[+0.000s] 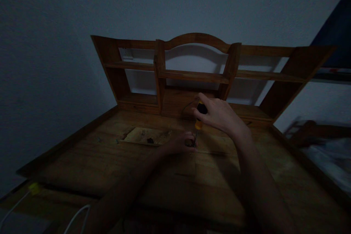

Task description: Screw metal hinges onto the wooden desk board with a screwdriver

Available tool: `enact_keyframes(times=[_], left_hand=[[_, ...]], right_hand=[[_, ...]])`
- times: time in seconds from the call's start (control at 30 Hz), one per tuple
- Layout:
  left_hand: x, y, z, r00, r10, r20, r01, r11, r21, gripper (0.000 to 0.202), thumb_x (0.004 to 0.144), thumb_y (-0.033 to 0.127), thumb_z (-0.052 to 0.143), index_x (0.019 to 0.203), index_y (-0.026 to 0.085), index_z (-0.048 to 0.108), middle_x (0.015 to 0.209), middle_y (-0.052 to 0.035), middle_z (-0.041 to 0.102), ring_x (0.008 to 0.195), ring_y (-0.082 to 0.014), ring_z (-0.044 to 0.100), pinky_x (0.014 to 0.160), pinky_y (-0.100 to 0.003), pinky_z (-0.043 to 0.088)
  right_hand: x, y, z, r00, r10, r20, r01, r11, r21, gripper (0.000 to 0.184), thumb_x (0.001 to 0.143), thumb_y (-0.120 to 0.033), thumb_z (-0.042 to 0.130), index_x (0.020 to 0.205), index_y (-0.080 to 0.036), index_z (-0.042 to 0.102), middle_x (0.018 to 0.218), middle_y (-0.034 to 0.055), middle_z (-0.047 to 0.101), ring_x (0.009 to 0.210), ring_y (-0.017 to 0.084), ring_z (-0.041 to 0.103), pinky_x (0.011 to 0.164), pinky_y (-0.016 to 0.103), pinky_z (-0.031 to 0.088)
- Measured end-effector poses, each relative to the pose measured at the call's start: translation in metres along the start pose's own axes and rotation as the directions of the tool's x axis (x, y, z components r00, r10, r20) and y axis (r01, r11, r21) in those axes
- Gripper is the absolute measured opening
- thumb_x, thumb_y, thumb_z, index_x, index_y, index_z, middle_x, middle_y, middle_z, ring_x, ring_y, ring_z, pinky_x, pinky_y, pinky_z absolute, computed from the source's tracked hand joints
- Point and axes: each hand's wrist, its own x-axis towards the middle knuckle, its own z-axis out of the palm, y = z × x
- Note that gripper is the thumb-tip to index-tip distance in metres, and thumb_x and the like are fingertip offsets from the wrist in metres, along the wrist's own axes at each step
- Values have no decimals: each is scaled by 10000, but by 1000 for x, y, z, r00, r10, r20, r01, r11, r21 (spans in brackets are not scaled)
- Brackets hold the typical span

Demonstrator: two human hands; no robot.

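Observation:
My right hand (pixel 219 112) grips the yellow and black handle of a screwdriver (pixel 199 124) from above. The screwdriver stands nearly upright, its shaft pointing down at the wooden desktop (pixel 214 182). Around the tip curl the fingers of my left hand (pixel 179 143), low against the wood. A small dark piece seems to sit between those fingers, but the dim light hides what it is. Left of my left hand, a pale, rough recess (pixel 142 136) in the desktop holds a dark spot.
A wooden shelf unit (pixel 196 76) with an arched top rises at the back, against the wall. Small pieces of hardware (pixel 117 141) lie left of the recess. A yellow plug (pixel 34 188) with a white cable is at the lower left. Raised side edges border the desktop.

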Motion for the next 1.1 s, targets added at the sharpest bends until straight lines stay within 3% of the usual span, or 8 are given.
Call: enact_keyframes(times=[0.17, 0.27, 0.37, 0.6, 0.77, 0.87, 1.1], left_hand=[[-1, -4, 2, 999, 29, -18, -29, 999, 18, 261, 840, 426, 732, 953, 192, 700, 1014, -40, 649, 987, -181, 612, 914, -296, 459], [-1, -3, 2, 999, 24, -22, -23, 999, 43, 262, 832, 429, 739, 946, 196, 702, 1009, -41, 652, 992, -187, 607, 906, -295, 457], [0, -3, 1, 999, 34, -21, -33, 999, 28, 266, 836, 431, 734, 941, 190, 700, 1011, -48, 654, 982, -187, 609, 900, -299, 462], [0, -5, 1, 999, 46, -10, -45, 999, 22, 270, 834, 423, 736, 954, 183, 702, 1006, -56, 652, 980, -191, 610, 894, -306, 469], [0, -1, 0, 999, 32, -4, -32, 999, 23, 292, 817, 434, 751, 954, 181, 704, 996, -53, 646, 978, -192, 608, 901, -308, 467], [0, 2, -2, 1000, 21, -3, -20, 999, 28, 308, 808, 446, 757, 964, 186, 705, 1016, -55, 646, 986, -196, 607, 908, -314, 466], [-1, -1, -1, 1000, 19, 1, -19, 999, 29, 301, 809, 430, 760, 983, 191, 701, 1036, -54, 648, 986, -195, 612, 904, -314, 469]], right_hand=[[1, 3, 0, 998, -64, 6, 63, 992, 110, 385, 927, -288, 476, 1294, -181, 515, 1210, 113, 659, 1068, 268, 629, 905, 374, 455], [3, 3, 1, 994, -109, 15, 105, 981, 165, 321, 944, -276, 467, 1247, -202, 544, 1158, 88, 673, 1050, 243, 631, 919, 363, 455], [2, 1, 1, 997, -77, 23, 73, 986, 152, 291, 959, -325, 470, 1205, -198, 558, 1110, 98, 676, 996, 246, 641, 884, 367, 469], [-2, 3, 1, 996, -87, 33, 81, 985, 151, 477, 922, -275, 505, 1386, -184, 449, 1372, 134, 560, 1198, 288, 575, 990, 405, 439], [-1, 4, -1, 998, -53, 26, 50, 993, 110, 303, 964, -398, 507, 1193, -204, 551, 1143, 115, 675, 1025, 268, 645, 854, 361, 469], [-1, 2, -1, 1000, -20, 18, 18, 997, 79, 333, 950, -477, 517, 1141, -207, 560, 1054, 108, 694, 938, 269, 655, 797, 357, 468], [-2, 6, -4, 995, -95, 10, 92, 980, 177, 368, 872, -247, 534, 1234, -193, 577, 1237, 97, 655, 1091, 260, 625, 945, 366, 454]])
